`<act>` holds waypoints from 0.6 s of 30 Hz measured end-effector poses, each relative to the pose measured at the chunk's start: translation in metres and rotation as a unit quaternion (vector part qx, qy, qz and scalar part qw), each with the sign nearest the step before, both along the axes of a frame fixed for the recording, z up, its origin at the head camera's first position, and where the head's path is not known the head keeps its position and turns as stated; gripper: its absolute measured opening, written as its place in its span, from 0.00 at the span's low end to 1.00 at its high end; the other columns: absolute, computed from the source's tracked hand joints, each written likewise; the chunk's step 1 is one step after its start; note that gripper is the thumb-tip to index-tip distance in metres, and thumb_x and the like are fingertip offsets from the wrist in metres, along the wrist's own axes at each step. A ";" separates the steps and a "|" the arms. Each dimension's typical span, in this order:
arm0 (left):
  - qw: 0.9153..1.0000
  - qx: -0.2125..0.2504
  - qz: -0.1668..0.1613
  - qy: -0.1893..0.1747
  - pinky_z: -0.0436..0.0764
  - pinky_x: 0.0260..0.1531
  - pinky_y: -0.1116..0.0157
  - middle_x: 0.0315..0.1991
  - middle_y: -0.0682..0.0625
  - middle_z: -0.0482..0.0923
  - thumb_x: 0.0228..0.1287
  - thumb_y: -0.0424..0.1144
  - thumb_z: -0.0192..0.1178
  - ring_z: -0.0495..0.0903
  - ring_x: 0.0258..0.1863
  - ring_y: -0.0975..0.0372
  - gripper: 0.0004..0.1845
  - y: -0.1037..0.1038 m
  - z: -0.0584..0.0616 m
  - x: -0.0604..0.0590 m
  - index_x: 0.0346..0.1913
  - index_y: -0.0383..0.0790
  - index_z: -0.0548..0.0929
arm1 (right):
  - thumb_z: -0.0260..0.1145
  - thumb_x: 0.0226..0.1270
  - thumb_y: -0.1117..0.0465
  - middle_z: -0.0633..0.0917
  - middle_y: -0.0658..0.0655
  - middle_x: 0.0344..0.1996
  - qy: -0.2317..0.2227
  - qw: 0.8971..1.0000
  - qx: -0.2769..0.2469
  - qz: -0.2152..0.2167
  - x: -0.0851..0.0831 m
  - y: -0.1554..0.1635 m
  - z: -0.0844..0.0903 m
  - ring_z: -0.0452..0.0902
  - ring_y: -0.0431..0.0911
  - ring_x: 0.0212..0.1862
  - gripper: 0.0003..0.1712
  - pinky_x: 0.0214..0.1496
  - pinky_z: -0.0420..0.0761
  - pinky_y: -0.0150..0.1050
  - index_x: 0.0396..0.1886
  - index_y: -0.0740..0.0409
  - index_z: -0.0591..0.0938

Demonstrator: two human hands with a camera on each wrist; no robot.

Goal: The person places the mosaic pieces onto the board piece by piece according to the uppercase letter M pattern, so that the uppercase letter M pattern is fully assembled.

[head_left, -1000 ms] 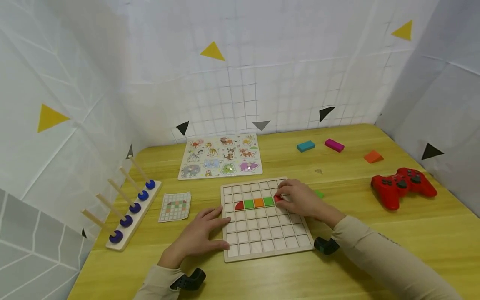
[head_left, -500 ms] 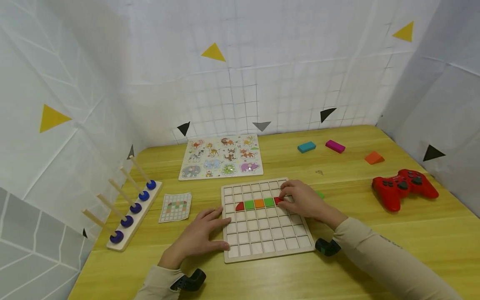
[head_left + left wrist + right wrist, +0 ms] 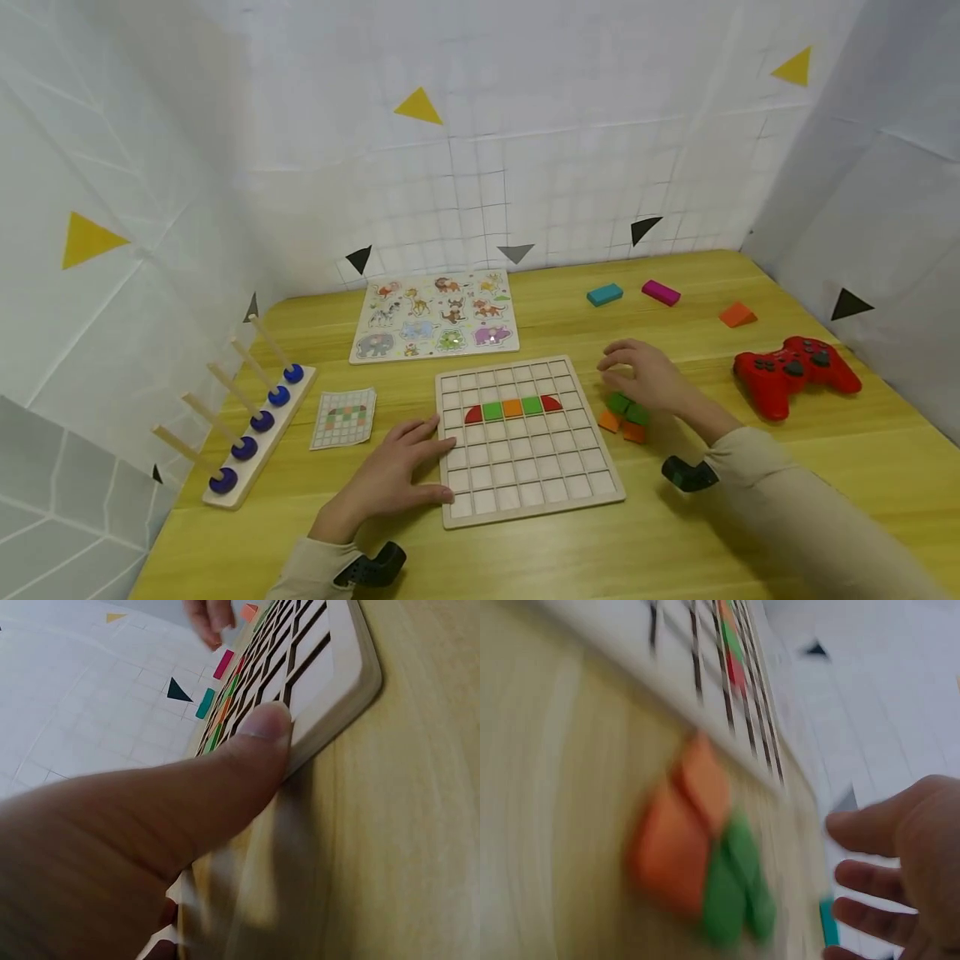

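Note:
A wooden grid board (image 3: 517,492) lies in the middle of the table in the head view. One row of it holds a red quarter-round tile (image 3: 473,414), green, orange and green square tiles, and another red quarter-round tile (image 3: 551,403). My left hand (image 3: 397,471) rests at the board's left edge, fingers spread, with the thumb (image 3: 255,742) on the rim. My right hand (image 3: 648,379) hangs over the loose tiles right of the board, fingers loosely bent and holding nothing. Beneath it lie green tiles (image 3: 636,414) and orange tiles (image 3: 633,432), blurred in the right wrist view.
A small pattern card (image 3: 343,419) lies left of the board, beside a peg stand (image 3: 262,442) with blue beads. Behind is an animal puzzle (image 3: 435,317). A teal block (image 3: 604,294), a magenta block (image 3: 661,292), an orange wedge (image 3: 738,314) and a red game controller (image 3: 797,375) lie to the right.
My right hand has let go of the right-hand red tile, which lies in its cell, and has moved right over the loose tiles. My left hand has stayed at the board's edge.

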State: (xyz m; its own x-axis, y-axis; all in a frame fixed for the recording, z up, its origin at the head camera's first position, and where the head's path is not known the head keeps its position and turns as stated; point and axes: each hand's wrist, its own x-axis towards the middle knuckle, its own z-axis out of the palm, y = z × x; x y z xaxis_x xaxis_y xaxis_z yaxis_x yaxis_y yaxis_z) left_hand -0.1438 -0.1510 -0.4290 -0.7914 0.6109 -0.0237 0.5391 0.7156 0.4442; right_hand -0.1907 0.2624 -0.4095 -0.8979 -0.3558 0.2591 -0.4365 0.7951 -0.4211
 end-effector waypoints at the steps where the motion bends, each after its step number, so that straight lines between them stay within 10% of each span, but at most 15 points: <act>1: 1.000 -0.001 0.003 0.000 0.68 0.66 0.41 0.76 0.43 0.60 0.55 0.64 0.66 0.60 0.74 0.44 0.38 -0.001 0.000 0.000 0.68 0.51 0.76 | 0.65 0.64 0.71 0.82 0.71 0.51 -0.001 1.000 0.009 0.006 0.000 0.008 0.001 0.76 0.67 0.55 0.08 0.58 0.74 0.64 0.40 0.64 0.87; 10: 1.000 0.003 0.006 -0.004 0.68 0.66 0.41 0.76 0.43 0.61 0.55 0.64 0.66 0.59 0.74 0.44 0.38 -0.003 0.002 0.001 0.67 0.51 0.76 | 0.58 0.60 0.80 0.78 0.73 0.55 -0.050 0.995 0.063 0.062 0.001 0.043 -0.006 0.74 0.69 0.56 0.23 0.58 0.73 0.68 0.51 0.59 0.86; 18: 1.000 0.000 0.007 -0.012 0.67 0.67 0.42 0.76 0.43 0.59 0.55 0.63 0.67 0.58 0.74 0.44 0.38 -0.001 0.002 0.001 0.68 0.52 0.76 | 0.67 0.62 0.70 0.77 0.74 0.55 -0.065 0.994 0.074 0.037 0.003 0.046 -0.013 0.72 0.70 0.57 0.14 0.60 0.70 0.69 0.48 0.59 0.86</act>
